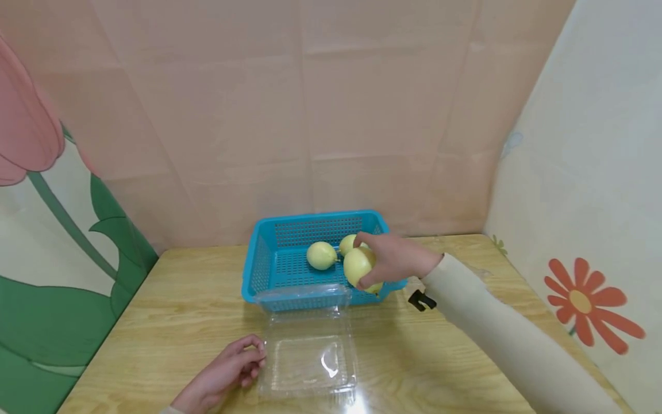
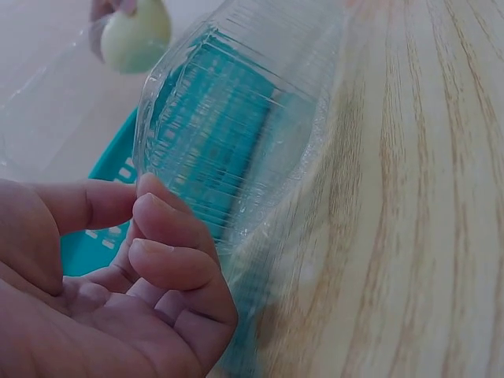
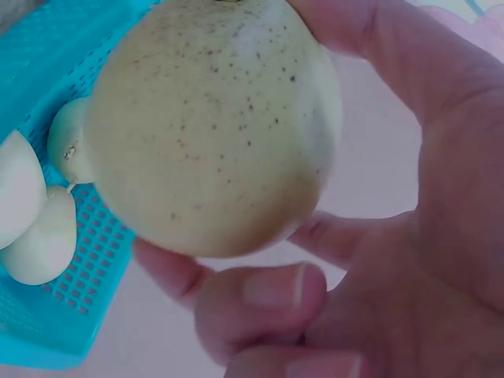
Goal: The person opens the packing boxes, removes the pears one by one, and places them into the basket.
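Observation:
My right hand (image 1: 398, 257) grips a pale yellow pear (image 1: 358, 265) above the right side of a blue plastic basket (image 1: 250, 253). Dark specks dot this pear's skin in the right wrist view. Inside the basket lie a pear (image 1: 322, 255) and another pear (image 1: 347, 245); a third sits partly hidden under the held one. Nearer to me, an open clear plastic clamshell box (image 1: 307, 362) stands on the table, its raised flap overlapping the basket's front. My left hand (image 1: 227, 368) is at the box's left edge, thumb and forefinger pinching its thin rim in the left wrist view.
The wooden table (image 1: 170, 322) meets a draped pink cloth (image 1: 233, 144) behind the basket. Flower-patterned sheets (image 1: 579, 172) rise on both sides. A small black clip (image 1: 422, 300) shows beside the right sleeve.

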### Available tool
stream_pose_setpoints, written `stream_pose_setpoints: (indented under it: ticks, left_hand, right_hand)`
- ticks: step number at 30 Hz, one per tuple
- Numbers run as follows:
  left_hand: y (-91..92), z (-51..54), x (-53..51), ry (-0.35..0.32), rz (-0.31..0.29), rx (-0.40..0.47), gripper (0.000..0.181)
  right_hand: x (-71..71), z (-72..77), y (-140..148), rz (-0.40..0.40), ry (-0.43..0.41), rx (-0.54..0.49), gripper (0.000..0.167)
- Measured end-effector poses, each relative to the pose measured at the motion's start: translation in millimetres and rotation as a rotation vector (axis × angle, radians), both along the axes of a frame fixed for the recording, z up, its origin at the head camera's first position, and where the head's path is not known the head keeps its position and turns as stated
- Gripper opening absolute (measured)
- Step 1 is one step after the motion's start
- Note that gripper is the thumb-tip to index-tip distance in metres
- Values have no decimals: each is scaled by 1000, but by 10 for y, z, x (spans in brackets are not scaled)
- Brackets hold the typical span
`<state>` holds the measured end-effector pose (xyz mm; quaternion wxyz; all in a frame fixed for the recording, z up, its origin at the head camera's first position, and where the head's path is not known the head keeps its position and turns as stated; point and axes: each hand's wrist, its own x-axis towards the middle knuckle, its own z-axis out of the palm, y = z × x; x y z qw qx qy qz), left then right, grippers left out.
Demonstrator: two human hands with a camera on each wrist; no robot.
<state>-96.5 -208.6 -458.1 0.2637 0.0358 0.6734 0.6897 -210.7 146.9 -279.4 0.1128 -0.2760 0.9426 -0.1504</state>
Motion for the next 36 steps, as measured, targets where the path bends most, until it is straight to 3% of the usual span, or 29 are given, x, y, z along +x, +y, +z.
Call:
stream_pose_setpoints:
  ticks: [7,16,23,36]
  left_hand:
    - [-31,-3,3,14,7,-18,11]
    - [-50,-7,10,14,-3,-7,11]
    - [-53,10,-2,4,-7,5,9]
    - [-19,-2,-7,8,-25,6,11]
  right_hand:
    - [-258,-7,-246,56,-2,49,70]
    - [-581,-146,-485,74,-55,107,77]
    - [-697,-249,-658,64,-121,147,77]
    - [-812,-441,-803,71,-150,291,71]
